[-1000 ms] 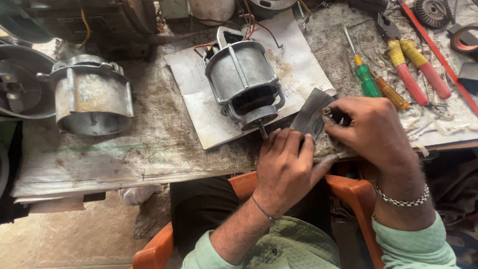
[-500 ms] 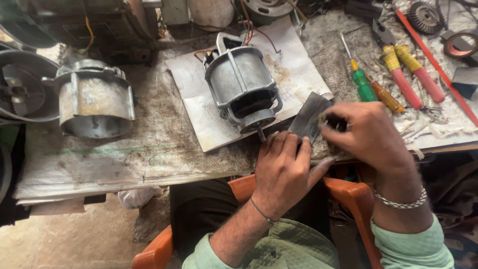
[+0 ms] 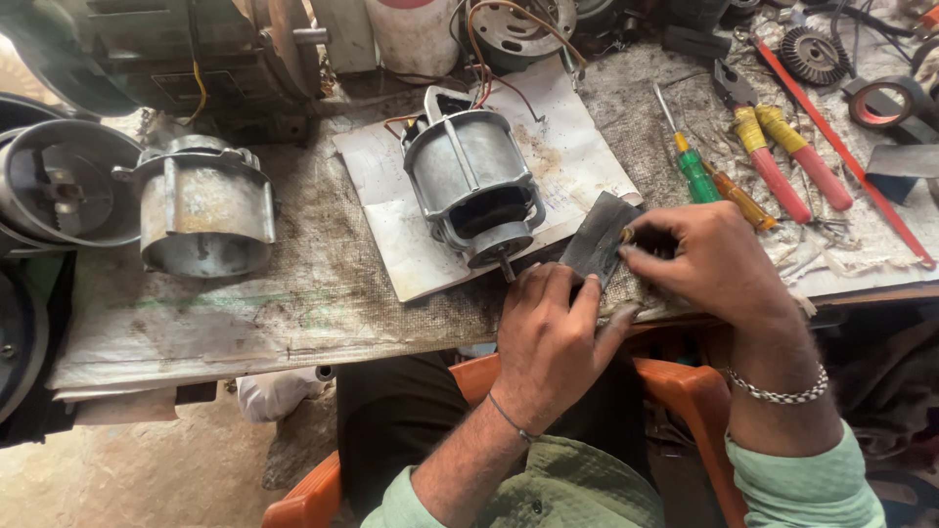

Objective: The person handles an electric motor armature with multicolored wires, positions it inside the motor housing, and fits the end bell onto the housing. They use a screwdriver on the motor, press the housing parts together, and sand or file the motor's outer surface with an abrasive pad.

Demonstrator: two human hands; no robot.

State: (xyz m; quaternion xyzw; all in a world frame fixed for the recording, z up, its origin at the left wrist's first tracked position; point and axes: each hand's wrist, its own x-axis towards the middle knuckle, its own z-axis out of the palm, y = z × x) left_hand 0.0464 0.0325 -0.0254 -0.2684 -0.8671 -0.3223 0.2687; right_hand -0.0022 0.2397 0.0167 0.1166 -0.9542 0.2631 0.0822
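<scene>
Head view: the left hand [image 3: 550,337] is pressing down at the bench's near edge, fingers curled shut over the lower end of a dark grey abrasive sheet [image 3: 599,244], while the right hand [image 3: 712,262] is pinching a small brass-tipped part [image 3: 626,236] closed against the sheet's upper end. The sheet is lying just right of the motor's shaft [image 3: 506,266]. The small part could be slipping from the fingertips and dropping off the near edge, since both hands are working right at the rim; the sheet could also be scraping a fingertip. Outward, one grey motor [image 3: 472,186] is lying on one sheet of paper [image 3: 567,156] at the bench's middle, one aluminium housing [image 3: 203,205] is sitting toward the left edge, and one green screwdriver [image 3: 693,161], one orange screwdriver [image 3: 741,199] and one pair of red-handled pliers [image 3: 787,156] are lying toward the right edge.
</scene>
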